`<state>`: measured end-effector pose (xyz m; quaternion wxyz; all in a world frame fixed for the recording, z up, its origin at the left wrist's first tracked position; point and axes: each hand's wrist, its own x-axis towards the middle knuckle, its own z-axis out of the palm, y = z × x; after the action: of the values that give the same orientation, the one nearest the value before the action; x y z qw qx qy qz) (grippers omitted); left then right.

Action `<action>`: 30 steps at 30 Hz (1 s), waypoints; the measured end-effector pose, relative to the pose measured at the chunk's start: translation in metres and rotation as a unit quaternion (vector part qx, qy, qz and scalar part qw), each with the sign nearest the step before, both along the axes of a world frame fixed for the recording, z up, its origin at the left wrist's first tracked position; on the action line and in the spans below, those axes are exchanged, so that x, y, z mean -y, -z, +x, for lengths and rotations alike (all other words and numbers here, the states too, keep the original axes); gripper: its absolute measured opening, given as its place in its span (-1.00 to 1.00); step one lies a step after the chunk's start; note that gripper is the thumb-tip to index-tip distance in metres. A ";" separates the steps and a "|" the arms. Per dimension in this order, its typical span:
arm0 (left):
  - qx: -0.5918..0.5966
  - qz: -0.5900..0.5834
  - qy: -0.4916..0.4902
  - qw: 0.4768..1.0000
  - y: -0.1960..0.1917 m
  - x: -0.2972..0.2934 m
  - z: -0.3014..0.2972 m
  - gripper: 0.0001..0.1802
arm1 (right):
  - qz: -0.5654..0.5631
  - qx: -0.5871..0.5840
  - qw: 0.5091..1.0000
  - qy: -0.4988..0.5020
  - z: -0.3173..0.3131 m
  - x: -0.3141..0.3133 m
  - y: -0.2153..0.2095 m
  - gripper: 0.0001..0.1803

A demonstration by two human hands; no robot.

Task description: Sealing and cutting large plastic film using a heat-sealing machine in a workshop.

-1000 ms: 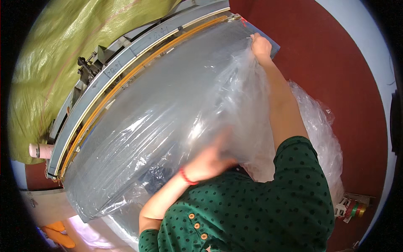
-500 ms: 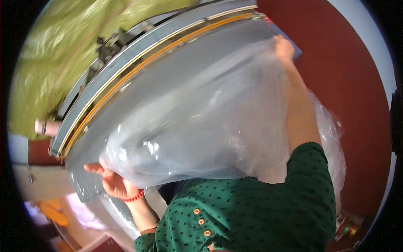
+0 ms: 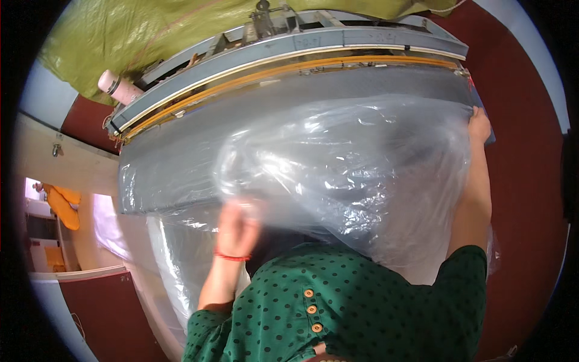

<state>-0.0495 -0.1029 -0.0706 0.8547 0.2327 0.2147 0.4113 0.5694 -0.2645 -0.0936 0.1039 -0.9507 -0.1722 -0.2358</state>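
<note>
A large sheet of clear plastic film point(image 3: 356, 163) spreads in loose, shiny folds over the grey work table point(image 3: 181, 136) before me. My right hand point(image 3: 479, 125) is closed on the film's far right corner, at the table's right end, with that arm stretched out. Close to my body, my left hand point(image 3: 238, 226) is raised at the film's near left edge. Motion smears its fingers, so whether they grip the film is hidden. More clear film point(image 3: 172, 259) hangs down from the table's near left side.
Along the table's far side runs a long metal sealing bar point(image 3: 289, 45) with an orange strip point(image 3: 289, 71) below it. A pink bottle point(image 3: 120, 87) lies at its left end. Behind is a yellow-green plastic cover point(image 3: 181, 30); a cream door point(image 3: 66, 145) stands at left.
My left hand has moved right and toward the middle, drawing in near the film's edge. The view has turned and shifted left. My right hand still holds the film's corner.
</note>
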 end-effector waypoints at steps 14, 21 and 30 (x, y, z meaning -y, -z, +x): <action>-0.721 0.624 0.004 0.302 -0.135 -0.080 -0.152 -0.70 | -0.010 -0.009 1.000 -0.025 0.018 0.010 0.005 -0.58; -0.596 0.350 -0.071 0.719 -0.170 -0.130 -0.257 -0.93 | 0.003 -0.033 0.999 -0.028 0.010 0.005 0.002 -0.57; -0.697 0.708 -0.110 0.020 -0.132 -0.148 -0.177 -0.60 | -0.008 -0.023 0.999 -0.022 0.015 0.010 0.004 -0.56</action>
<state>-0.2260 0.0455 0.0617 -0.3428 0.8732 0.3342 0.0916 0.5842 -0.2741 -0.0975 0.1059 -0.9527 -0.1928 -0.2097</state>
